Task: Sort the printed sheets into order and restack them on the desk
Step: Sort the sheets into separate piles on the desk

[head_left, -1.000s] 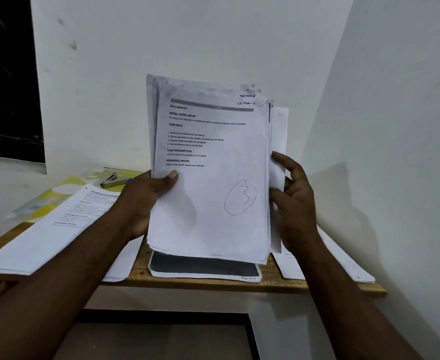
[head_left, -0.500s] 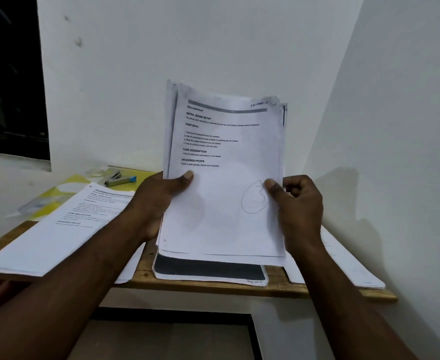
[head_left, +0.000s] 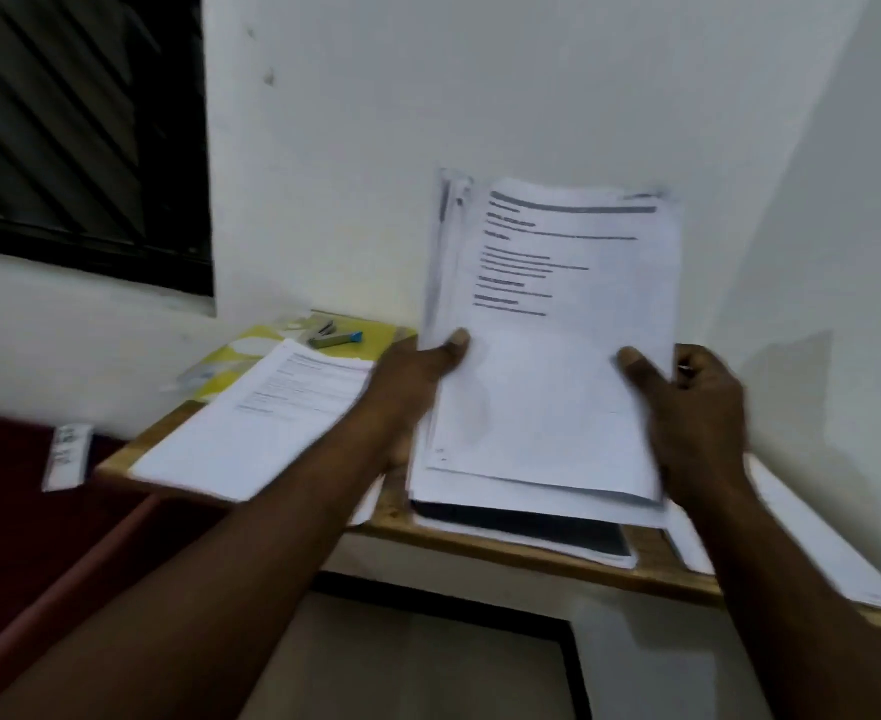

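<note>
Now | left hand (head_left: 407, 387), right hand (head_left: 693, 407): grip holding printed sheets (head_left: 558, 356) | apparently above desk (head_left: 656, 561)

Paper piles (head_left: 251, 423) cover the desk (head_left: 506, 550); walls (head_left: 376, 148) hem its back and right.

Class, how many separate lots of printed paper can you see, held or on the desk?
4: a bundle held upright; a pile at the desk's left; a dark-printed sheet below the bundle; sheets at the right edge. Others may hide behind.
</note>
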Tool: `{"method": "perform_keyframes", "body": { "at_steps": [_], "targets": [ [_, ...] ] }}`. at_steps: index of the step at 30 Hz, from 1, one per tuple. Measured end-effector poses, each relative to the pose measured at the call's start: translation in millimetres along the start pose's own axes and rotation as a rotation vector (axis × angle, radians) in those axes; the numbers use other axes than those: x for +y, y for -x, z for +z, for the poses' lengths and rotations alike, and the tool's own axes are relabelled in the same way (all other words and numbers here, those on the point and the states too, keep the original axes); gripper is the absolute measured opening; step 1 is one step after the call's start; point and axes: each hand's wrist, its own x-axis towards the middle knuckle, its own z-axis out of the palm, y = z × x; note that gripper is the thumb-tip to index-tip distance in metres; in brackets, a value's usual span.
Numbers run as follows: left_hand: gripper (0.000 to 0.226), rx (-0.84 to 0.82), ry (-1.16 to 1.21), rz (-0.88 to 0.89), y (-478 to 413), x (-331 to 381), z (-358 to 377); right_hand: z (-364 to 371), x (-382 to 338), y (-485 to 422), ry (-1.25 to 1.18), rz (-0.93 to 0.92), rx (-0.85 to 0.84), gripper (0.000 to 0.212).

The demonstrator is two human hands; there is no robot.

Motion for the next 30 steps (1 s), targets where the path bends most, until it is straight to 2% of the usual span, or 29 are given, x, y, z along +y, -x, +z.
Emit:
{"method": "perform_keyframes", "body": {
  "at_steps": [3, 6, 9, 14, 17, 21, 27, 30],
  "targets": [
    [0.024, 0.015, 0.001, -0.027, 7.8, -4.8, 1.6, -0.9, 14.9, 1.0, 0.051, -0.041, 0.002, 0.026],
    [0.042, -0.032, -0.044, -0.051, 8.3, -3.2, 7.2, -4.4, 27.2, -5.6, 0.097, 0.061, 0.025, 0.044],
    [0.042, -0.071, -0.099, -0.067, -1.2, 4.8, 1.1, -2.6, 28.9, -10.9, -0.009, 0.175, 0.031, 0.055],
    [0.045, -0.154, -0.221, 0.023, -28.9, 39.7, -22.7, 21.5, 5.5, -17.2, -0.191, 0.132, -0.055, 0.036],
    [0.025, -0.156, -0.253, 0.105, -44.1, 64.6, -37.3, 44.7, -9.5, -26.5, -0.269, 0.074, -0.084, 0.018],
    [0.034, -0.120, -0.206, 0.083, -55.4, 69.1, -52.9, 68.8, -14.6, -38.3, -0.346, 0.048, -0.074, 0.011],
    [0.022, -0.120, -0.133, 0.070, -63.8, 60.0, -65.0, 89.1, -11.0, -40.7, -0.344, 0.056, -0.076, 0.007],
    [0.024, -0.121, -0.097, 0.063, -62.7, 60.3, -64.8, 91.5, -10.2, -40.5, -0.364, 0.075, -0.071, 0.010]
  ]
}}
